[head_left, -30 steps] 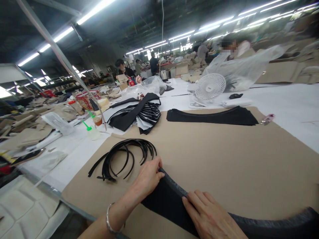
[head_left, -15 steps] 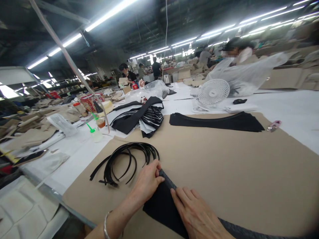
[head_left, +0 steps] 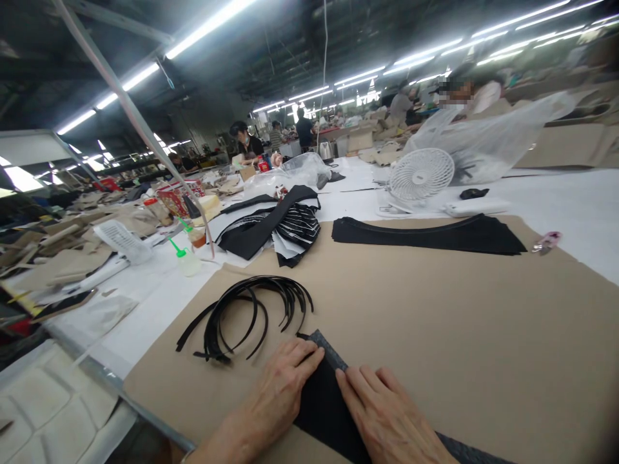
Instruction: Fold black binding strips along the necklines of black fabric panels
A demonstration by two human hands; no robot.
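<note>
A black fabric piece point(head_left: 329, 409) lies on the brown board before me, with a dark grey strip point(head_left: 329, 351) along its edge. My left hand point(head_left: 285, 380) has its fingers bent and drawn together on the piece, thumb and forefinger close to the strip's far end. Across the lower part of the same edge rests my right hand point(head_left: 382, 406), its fingers stretched and laid flat, fingertips touching the strip. The strip's tail point(head_left: 464, 448) comes out from beneath that hand toward the bottom right. Just beyond my left hand is a bundle of curled black strips point(head_left: 215, 322).
Brown board point(head_left: 435, 309) covers the near table. Stacked black pieces point(head_left: 425, 237) lie at its far edge, beside pink-handled clippers point(head_left: 547, 241). A black and striped pile point(head_left: 290, 225), green-tipped bottles point(head_left: 186, 258) and a white fan point(head_left: 420, 177) stand farther back. Several people work beyond.
My left hand has slid back toward me from the strip's end, uncovering its tip. My right hand stays on the edge, almost unmoved. The view has shifted slightly.
</note>
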